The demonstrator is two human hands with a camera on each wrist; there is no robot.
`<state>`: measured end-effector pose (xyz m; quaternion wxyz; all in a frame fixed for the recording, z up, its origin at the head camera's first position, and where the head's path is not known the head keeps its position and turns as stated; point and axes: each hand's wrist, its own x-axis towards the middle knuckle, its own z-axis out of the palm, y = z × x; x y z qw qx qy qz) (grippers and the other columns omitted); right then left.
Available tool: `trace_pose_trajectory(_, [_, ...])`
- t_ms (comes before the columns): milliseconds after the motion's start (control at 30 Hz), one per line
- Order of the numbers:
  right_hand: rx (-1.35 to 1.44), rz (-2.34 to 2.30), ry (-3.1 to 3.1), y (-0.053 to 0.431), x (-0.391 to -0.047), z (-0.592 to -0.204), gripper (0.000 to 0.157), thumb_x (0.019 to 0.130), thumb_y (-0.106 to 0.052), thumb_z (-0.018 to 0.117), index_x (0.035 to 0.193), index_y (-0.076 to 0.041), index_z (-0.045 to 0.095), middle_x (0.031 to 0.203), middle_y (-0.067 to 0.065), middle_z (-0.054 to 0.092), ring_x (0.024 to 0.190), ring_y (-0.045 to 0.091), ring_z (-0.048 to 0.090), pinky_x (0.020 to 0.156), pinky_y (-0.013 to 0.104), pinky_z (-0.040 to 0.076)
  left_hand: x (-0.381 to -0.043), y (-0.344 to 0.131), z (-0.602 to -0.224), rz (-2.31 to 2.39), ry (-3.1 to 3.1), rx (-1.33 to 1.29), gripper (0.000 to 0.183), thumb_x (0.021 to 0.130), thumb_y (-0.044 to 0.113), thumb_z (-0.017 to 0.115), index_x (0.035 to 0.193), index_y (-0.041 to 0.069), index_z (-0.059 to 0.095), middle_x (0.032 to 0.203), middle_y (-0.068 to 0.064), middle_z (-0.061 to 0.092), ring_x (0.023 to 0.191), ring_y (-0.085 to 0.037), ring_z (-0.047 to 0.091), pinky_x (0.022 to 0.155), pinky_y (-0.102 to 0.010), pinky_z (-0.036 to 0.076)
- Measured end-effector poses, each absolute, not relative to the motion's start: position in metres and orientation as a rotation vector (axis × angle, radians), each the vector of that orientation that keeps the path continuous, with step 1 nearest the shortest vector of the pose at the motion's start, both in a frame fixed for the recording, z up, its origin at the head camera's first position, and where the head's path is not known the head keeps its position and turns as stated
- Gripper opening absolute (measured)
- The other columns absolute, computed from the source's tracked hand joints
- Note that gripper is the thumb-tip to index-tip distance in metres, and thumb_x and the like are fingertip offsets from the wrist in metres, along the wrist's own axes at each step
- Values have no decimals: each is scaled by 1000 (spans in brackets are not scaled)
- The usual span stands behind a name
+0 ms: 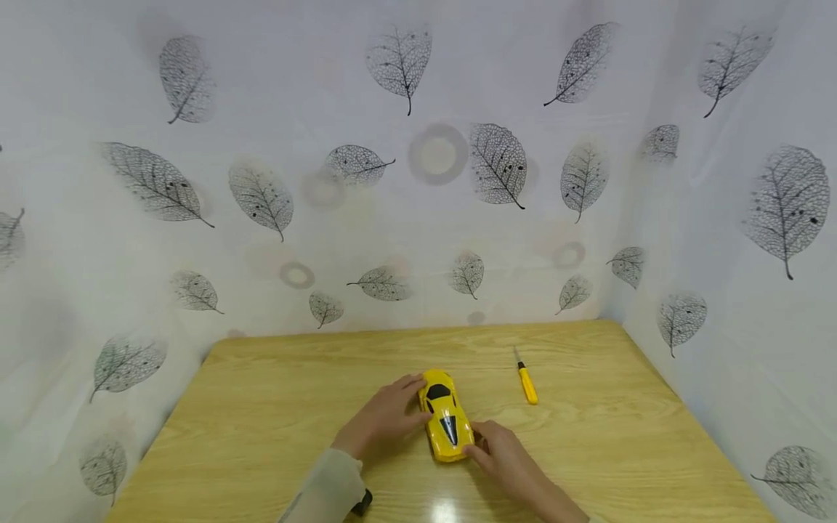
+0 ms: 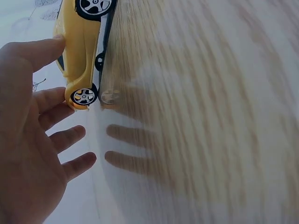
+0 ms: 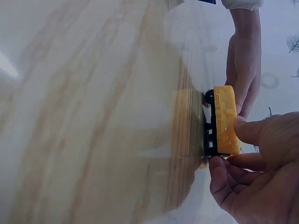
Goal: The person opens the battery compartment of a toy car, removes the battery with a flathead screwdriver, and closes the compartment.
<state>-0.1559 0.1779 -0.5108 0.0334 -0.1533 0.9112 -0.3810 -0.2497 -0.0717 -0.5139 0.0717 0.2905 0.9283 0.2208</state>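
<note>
A yellow toy car point(image 1: 447, 428) with black windows and a dark wedge on its body is at the middle of the table, its wheels at or very near the surface. My left hand point(image 1: 389, 414) holds its far left end, the thumb on the side and fingertips at the end. In the left wrist view the other fingers of the left hand point(image 2: 37, 135) spread free of the car point(image 2: 77, 51). At the near right corner my right hand point(image 1: 506, 457) pinches the car between thumb and fingers. The right wrist view shows this right hand point(image 3: 257, 172) gripping the car's end point(image 3: 226, 121).
To the right of the car a screwdriver point(image 1: 527, 383) with a yellow handle lies on the wooden table point(image 1: 281, 407). A small black object point(image 1: 362, 503) shows beside the left sleeve. White leaf-printed sheeting point(image 1: 418, 218) surrounds the table at the back and sides.
</note>
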Motion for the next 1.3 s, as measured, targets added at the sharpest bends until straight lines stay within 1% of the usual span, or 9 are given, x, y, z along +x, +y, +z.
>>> trace_pose_trajectory(133, [-512, -1194, 2781, 179, -157, -509, 41, 96, -15, 74, 127, 10, 65, 91, 0, 61, 75, 7, 52, 63, 26, 46, -249, -77, -513, 653, 2813, 884, 72, 97, 53, 64, 151, 7, 50, 159, -12, 43, 143, -34, 43, 115, -54, 33])
trace_pose_trajectory(267, [-575, -1226, 2777, 181, -160, -512, 41, 95, -13, 75, 128, 9, 65, 93, 0, 64, 76, 5, 53, 65, 26, 48, -249, -82, -511, 635, 2846, 894, 72, 95, 53, 68, 148, 5, 53, 154, -15, 47, 137, -36, 50, 111, -53, 39])
trace_pose_trajectory(400, [-591, -1257, 2766, 182, -163, -514, 41, 94, -12, 76, 127, 9, 66, 98, 3, 68, 81, 6, 58, 68, 26, 52, -247, -86, -511, 623, 2868, 892, 65, 96, 48, 70, 143, 5, 56, 145, -12, 53, 129, -31, 56, 108, -49, 44])
trace_pose_trajectory(567, [-540, -1381, 2663, 186, -166, -514, 41, 95, -12, 75, 127, 11, 65, 109, 12, 71, 88, 14, 65, 71, 26, 54, -242, -89, -510, 635, 2883, 872, 56, 96, 45, 71, 133, 5, 60, 131, -8, 57, 117, -25, 61, 103, -45, 49])
trace_pose_trajectory(700, [-497, -1416, 2618, 189, -169, -513, 40, 95, -13, 74, 127, 11, 66, 113, 15, 71, 91, 19, 67, 72, 25, 54, -238, -91, -509, 656, 2901, 847, 54, 95, 44, 73, 128, 3, 60, 128, -8, 55, 113, -24, 62, 100, -42, 51])
trace_pose_trajectory(800, [-490, -1439, 2599, 189, -171, -513, 39, 95, -11, 74, 125, 13, 66, 110, 16, 72, 91, 21, 67, 73, 25, 55, -236, -93, -510, 673, 2916, 847, 53, 95, 43, 74, 125, 2, 60, 125, -8, 53, 108, -23, 63, 97, -40, 53])
trace_pose_trajectory(933, [-498, -1461, 2577, 190, -175, -513, 38, 94, -8, 74, 125, 14, 66, 108, 17, 73, 90, 20, 67, 72, 25, 55, -235, -97, -512, 715, 2923, 840, 49, 95, 41, 73, 123, 2, 62, 116, -3, 51, 98, -17, 61, 92, -37, 54])
trace_pose_trajectory(1100, [-482, -1496, 2511, 193, -179, -513, 37, 95, -5, 72, 126, 14, 65, 112, 19, 73, 90, 20, 67, 71, 26, 54, -233, -105, -515, 802, 2927, 807, 32, 97, 33, 73, 117, 7, 67, 104, 6, 52, 93, -8, 58, 87, -33, 54])
trace_pose_trajectory(1300, [-454, -1534, 2465, 193, -185, -513, 38, 96, -3, 70, 127, 17, 63, 119, 25, 70, 101, 27, 68, 79, 31, 56, -228, -114, -516, 856, 2957, 859, 18, 97, 24, 73, 109, 11, 70, 100, 8, 56, 91, -7, 58, 86, -33, 54])
